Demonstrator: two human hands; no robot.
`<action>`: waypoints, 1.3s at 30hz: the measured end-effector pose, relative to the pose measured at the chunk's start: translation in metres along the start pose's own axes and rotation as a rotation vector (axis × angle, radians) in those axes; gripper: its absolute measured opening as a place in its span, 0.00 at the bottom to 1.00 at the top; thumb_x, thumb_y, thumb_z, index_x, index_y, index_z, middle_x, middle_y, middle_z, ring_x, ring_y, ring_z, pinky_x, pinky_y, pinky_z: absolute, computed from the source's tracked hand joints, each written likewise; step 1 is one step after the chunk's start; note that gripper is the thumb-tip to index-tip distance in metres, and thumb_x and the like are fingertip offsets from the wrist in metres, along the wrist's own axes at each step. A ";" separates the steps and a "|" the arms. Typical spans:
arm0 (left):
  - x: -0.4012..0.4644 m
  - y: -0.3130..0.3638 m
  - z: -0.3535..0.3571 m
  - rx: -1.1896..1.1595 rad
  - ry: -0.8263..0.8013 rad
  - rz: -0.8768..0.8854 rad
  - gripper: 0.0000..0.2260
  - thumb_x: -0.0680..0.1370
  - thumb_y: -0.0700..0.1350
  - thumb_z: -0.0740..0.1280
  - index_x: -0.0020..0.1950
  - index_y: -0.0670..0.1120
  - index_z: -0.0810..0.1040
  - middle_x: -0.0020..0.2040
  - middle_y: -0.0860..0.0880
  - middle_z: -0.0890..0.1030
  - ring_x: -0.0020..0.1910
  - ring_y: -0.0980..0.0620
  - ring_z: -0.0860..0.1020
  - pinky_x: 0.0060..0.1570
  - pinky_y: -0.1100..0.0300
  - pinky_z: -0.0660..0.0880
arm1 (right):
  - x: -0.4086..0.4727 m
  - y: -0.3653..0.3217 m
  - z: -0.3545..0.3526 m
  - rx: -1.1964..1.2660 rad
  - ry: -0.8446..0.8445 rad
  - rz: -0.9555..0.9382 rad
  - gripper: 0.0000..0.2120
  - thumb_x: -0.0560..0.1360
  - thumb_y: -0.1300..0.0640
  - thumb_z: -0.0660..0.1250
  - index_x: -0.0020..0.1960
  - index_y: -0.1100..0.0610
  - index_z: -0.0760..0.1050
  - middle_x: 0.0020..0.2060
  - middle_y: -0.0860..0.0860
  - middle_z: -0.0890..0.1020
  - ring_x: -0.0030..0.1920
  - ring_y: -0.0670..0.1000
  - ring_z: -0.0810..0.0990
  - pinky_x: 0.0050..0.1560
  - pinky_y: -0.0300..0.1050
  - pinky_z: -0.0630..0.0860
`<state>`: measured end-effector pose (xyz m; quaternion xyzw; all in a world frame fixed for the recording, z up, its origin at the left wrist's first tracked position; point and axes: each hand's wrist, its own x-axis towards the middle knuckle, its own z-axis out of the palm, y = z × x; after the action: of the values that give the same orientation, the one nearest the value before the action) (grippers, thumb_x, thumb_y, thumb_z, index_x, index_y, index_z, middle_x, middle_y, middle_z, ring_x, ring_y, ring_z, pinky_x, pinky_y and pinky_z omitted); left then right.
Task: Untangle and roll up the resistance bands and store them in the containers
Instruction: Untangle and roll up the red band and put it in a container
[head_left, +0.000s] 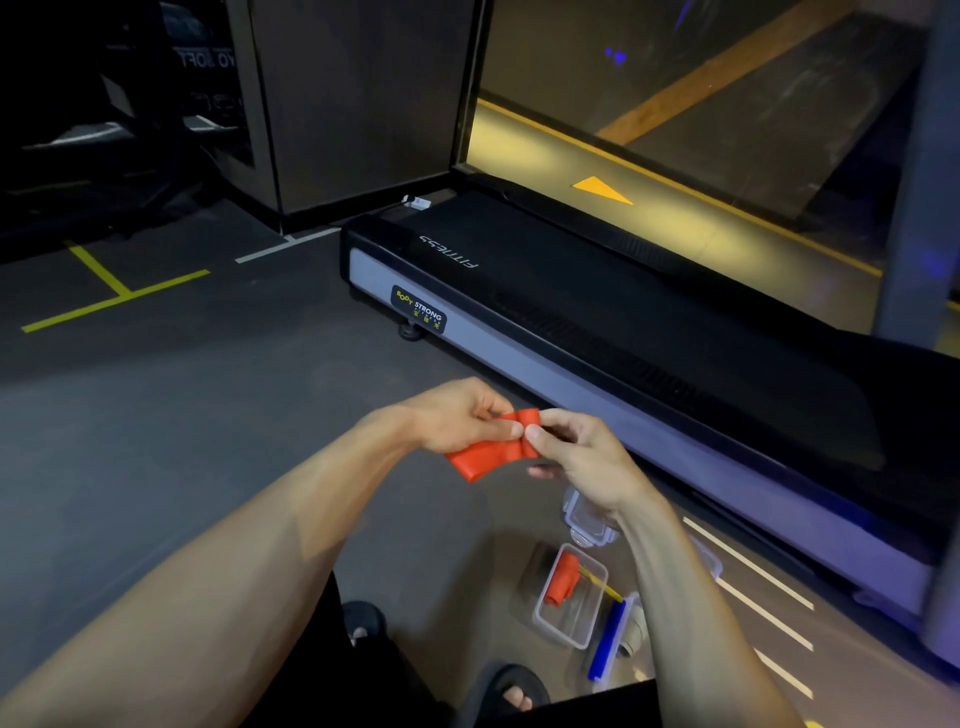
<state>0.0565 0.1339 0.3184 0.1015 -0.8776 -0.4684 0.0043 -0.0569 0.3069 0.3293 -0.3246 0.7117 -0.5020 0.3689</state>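
Head view, centre of frame: red resistance band (491, 451), partly folded, held in the air between both hands. Left hand (457, 415) pinches its upper edge with thumb and fingers; right hand (582, 452) pinches the same bunched edge just beside it. Lower right: clear container (569, 631) on the floor holding a rolled red band (562, 578); blue band (608, 642) beside it. Upper right: treadmill (623, 312).

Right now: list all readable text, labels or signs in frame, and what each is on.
"FITNESS", upside down from this view: on the treadmill deck.
"BODY STRONG": badge on the treadmill's side rail; the smaller characters beneath it are too small to read.
White lettering on the dark glass, top left: mirrored and cut off, unreadable.
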 end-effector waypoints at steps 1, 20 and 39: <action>0.000 0.000 0.001 0.011 0.010 -0.009 0.14 0.82 0.53 0.68 0.45 0.43 0.81 0.35 0.50 0.79 0.32 0.56 0.73 0.35 0.59 0.71 | 0.000 0.001 -0.001 -0.007 0.009 -0.005 0.06 0.82 0.63 0.67 0.57 0.59 0.82 0.49 0.54 0.84 0.49 0.48 0.85 0.46 0.42 0.82; 0.000 0.008 -0.002 0.029 0.034 0.046 0.17 0.82 0.52 0.67 0.40 0.40 0.76 0.30 0.52 0.72 0.29 0.56 0.67 0.31 0.61 0.65 | -0.003 -0.005 -0.004 0.113 0.112 -0.016 0.09 0.76 0.70 0.73 0.52 0.64 0.75 0.41 0.55 0.83 0.42 0.51 0.86 0.43 0.44 0.85; -0.001 0.016 0.000 -0.027 0.032 0.115 0.17 0.83 0.50 0.66 0.42 0.39 0.78 0.32 0.50 0.72 0.31 0.55 0.68 0.32 0.62 0.65 | -0.007 -0.008 -0.002 0.053 0.051 -0.030 0.14 0.75 0.63 0.76 0.59 0.61 0.81 0.45 0.57 0.85 0.44 0.48 0.84 0.41 0.40 0.81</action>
<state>0.0544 0.1428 0.3314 0.0584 -0.8755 -0.4774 0.0463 -0.0541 0.3112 0.3390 -0.3124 0.7023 -0.5344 0.3515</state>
